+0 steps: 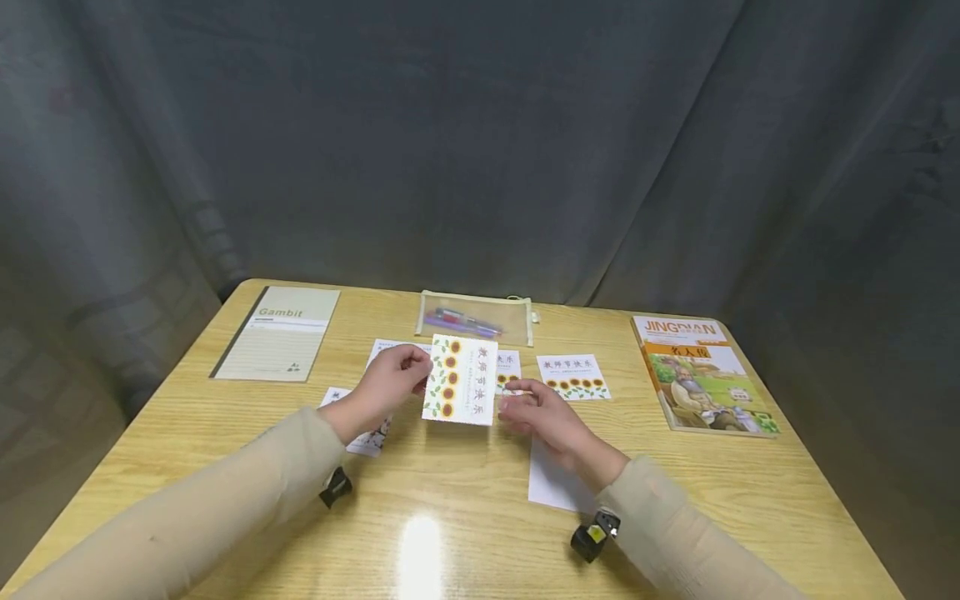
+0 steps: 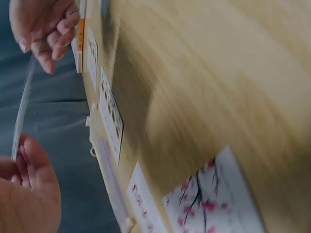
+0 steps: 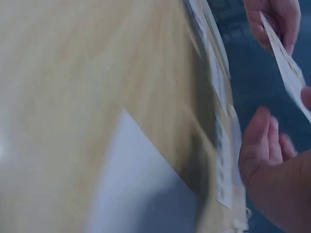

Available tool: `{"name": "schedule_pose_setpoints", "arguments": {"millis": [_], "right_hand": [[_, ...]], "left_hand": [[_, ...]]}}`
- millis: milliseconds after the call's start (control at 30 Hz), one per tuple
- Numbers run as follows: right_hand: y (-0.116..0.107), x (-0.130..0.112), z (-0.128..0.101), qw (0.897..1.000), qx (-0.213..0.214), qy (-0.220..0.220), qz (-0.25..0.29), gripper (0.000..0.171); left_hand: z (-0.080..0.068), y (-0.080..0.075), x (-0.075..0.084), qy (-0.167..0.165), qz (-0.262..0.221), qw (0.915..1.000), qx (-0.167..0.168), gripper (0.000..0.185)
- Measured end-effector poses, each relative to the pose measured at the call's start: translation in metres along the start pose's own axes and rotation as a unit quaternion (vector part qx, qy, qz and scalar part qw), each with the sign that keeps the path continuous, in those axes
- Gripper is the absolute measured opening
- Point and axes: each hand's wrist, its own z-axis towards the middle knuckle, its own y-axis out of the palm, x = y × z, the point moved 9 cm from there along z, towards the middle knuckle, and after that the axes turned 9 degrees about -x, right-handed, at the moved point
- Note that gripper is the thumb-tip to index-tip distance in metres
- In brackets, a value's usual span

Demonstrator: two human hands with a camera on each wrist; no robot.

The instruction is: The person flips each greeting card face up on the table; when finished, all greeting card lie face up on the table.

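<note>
A white greeting card (image 1: 460, 379) with a row of sunflowers and Chinese lettering is held above the table, turned sideways. My left hand (image 1: 390, 379) pinches it by its left edge. Beside the opposite edge is my right hand (image 1: 551, 417), its fingers spread and not closed on the card. The right wrist view has the right thumb (image 3: 306, 97) close against the card (image 3: 286, 73); whether they touch, I cannot tell. Under the left hand lies a blossom-branch card (image 2: 209, 199), partly hidden in the head view. A blank white sheet (image 1: 555, 479) lies beneath the right forearm.
Another sunflower card (image 1: 573, 377) lies right of centre, and one more (image 1: 508, 367) is partly covered. A zipped pouch (image 1: 517, 321) with pens is at the back. The notebook (image 1: 273, 342) lies left, the illustrated book (image 1: 708, 383) right. A grey curtain (image 1: 480, 150) hangs behind the table.
</note>
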Motion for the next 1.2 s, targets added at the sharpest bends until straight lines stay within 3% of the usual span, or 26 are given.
{"name": "schedule_pose_setpoints", "arguments": {"millis": [100, 167, 333, 400, 500, 600, 733, 1033, 1200], "right_hand": [[0.013, 0.009, 0.0, 0.997, -0.037, 0.008, 0.065, 0.024], [0.02, 0.012, 0.0, 0.994, -0.04, 0.012, 0.101, 0.016], [0.014, 0.011, -0.001, 0.987, 0.044, 0.011, 0.156, 0.013], [0.009, 0.009, -0.001, 0.987, 0.065, 0.004, 0.144, 0.009], [0.004, 0.008, -0.001, 0.994, 0.055, -0.001, 0.093, 0.004], [0.003, 0.01, 0.0, 0.999, 0.026, 0.004, 0.036, 0.006], [0.003, 0.014, 0.0, 1.0, 0.003, 0.015, 0.001, 0.009], [-0.009, 0.019, 0.001, 0.993, 0.092, 0.034, -0.061, 0.013], [-0.002, 0.025, 0.0, 0.994, 0.09, 0.05, -0.044, 0.015]], "left_hand": [[0.0, -0.002, -0.005, -0.007, -0.051, 0.9984, 0.023, 0.013], [-0.001, 0.001, -0.007, -0.007, -0.068, 0.9974, 0.024, 0.013], [-0.002, 0.012, -0.012, -0.001, -0.079, 0.9969, 0.007, 0.008], [-0.003, 0.013, -0.015, -0.004, -0.076, 0.9971, 0.007, 0.006], [-0.004, 0.008, -0.019, -0.011, -0.055, 0.9983, 0.016, 0.014], [-0.005, 0.001, -0.02, -0.013, 0.001, 0.9995, 0.027, 0.02], [-0.005, 0.001, -0.024, -0.017, 0.074, 0.9971, 0.013, 0.013], [-0.009, 0.011, -0.046, -0.047, 0.088, 0.9948, -0.02, 0.008], [-0.014, 0.013, -0.055, -0.074, 0.103, 0.9914, -0.03, 0.006]]}}
